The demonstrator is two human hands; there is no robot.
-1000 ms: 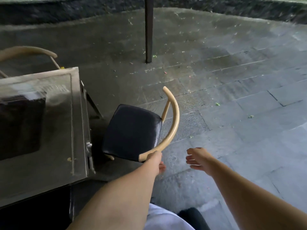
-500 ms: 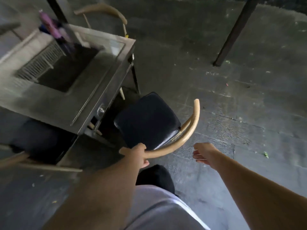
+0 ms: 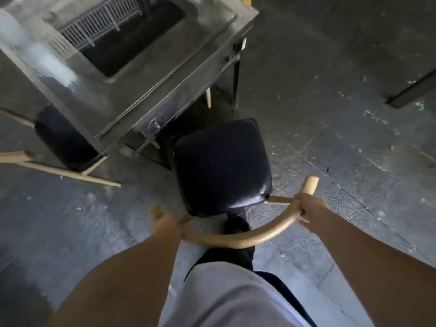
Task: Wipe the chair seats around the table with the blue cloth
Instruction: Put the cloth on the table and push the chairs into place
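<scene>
Beside table (image 3: 132, 95) — both hands' grip on chair backrest (image 3: 236, 240) (curved).

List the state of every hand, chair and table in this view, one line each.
Left hand: gripping the curved wooden backrest at its left end.
Right hand: gripping the same backrest near its right end.
Black-cushioned chair seat: bare, pulled clear of the table.
Second black chair: tucked partly under the table.
Steel table: upright; blue cloth not visible.
</scene>
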